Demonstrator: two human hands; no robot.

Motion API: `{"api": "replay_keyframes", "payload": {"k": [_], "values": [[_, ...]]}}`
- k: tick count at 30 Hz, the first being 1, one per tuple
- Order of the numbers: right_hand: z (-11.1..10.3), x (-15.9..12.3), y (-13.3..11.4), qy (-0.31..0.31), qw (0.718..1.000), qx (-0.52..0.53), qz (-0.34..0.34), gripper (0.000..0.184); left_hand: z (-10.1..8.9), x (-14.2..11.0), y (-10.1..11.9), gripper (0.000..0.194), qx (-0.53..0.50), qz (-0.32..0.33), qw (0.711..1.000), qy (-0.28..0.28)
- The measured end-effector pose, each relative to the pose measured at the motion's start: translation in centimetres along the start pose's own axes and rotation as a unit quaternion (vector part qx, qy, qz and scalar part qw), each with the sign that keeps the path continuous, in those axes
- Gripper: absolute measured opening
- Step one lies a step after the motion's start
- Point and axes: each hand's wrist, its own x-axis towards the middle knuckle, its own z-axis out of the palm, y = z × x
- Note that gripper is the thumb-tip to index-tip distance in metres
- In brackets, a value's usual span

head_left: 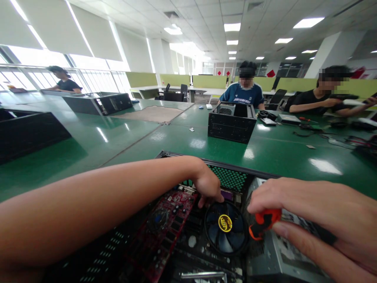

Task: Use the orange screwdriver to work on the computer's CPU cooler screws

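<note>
A computer case (259, 171) lies opened in front of me, its inner parts showing. Inside sits a round black cooling fan (232, 241) with a yellow label at its hub. My left hand (207, 184) reaches over the case, its fingers curled down at the fan's upper left edge; what they pinch, if anything, is hidden. To the right of the fan, my right hand (306, 208) grips a screwdriver (260, 224) by its orange and black handle; its shaft cannot be made out. A red graphics card (173, 220) stands left of the fan, under my left forearm.
A silver power supply (271, 257) fills the case's right side. Across the green table (144, 135) stands another black case (231, 127), with a person behind it. More cases lie to the left. Cables and tools are at the right, near another person. A third person sits far left.
</note>
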Motion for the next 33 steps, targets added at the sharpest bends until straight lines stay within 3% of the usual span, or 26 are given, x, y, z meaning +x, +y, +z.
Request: {"api": "replay_keyframes", "payload": {"k": [4, 7, 9, 10, 12, 16, 21, 25, 29, 33], "values": [[-1.0, 0.0, -0.2, -0.025, 1.0, -0.006, -0.009, 0.023, 0.0, -0.3, 0.2, 0.052, 0.005, -0.004, 1.0, -0.002], [-1.0, -0.6, 0.6, -0.055, 0.997, -0.027, -0.056, 0.029, 0.0, -0.4, 0.4, 0.054, 0.007, -0.006, 1.0, -0.003], [-0.5, -1.4, 1.8, -0.037, 0.996, -0.022, -0.08, 0.03, 0.0, -0.4, 0.4, 0.053, 0.005, -0.004, 1.0, -0.002], [-0.1, -1.8, 2.3, 0.039, 0.995, 0.005, -0.09, 0.031, 0.0, -0.3, 0.3, 0.053, 0.004, -0.003, 1.0, -0.002], [0.4, -2.3, 3.0, 0.062, 0.995, 0.031, -0.07, 0.037, 0.1, -0.2, 0.2, 0.051, 0.005, -0.004, 1.0, -0.003], [0.6, -0.9, 1.6, -0.003, 1.0, -0.011, -0.026, 0.04, 0.2, 0.0, -0.2, 0.043, 0.007, -0.007, 1.0, 0.001], [0.1, 1.4, -1.0, -0.014, 1.0, -0.009, -0.017, 0.038, 0.1, -0.1, 0.1, 0.05, 0.018, -0.008, 1.0, 0.0], [-0.6, 0.8, -0.6, -0.025, 1.0, -0.003, -0.014, 0.034, 0.0, -0.3, 0.3, 0.053, 0.021, -0.011, 1.0, -0.005], [-1.4, 0.0, 0.5, -0.072, 0.995, -0.012, -0.066, 0.029, 0.0, -0.2, 0.2, 0.05, 0.017, -0.004, 1.0, -0.002], [-1.6, -0.9, 1.2, -0.059, 0.995, -0.015, -0.083, 0.021, 0.1, 0.1, -0.1, 0.047, 0.011, -0.003, 1.0, -0.002]]}}
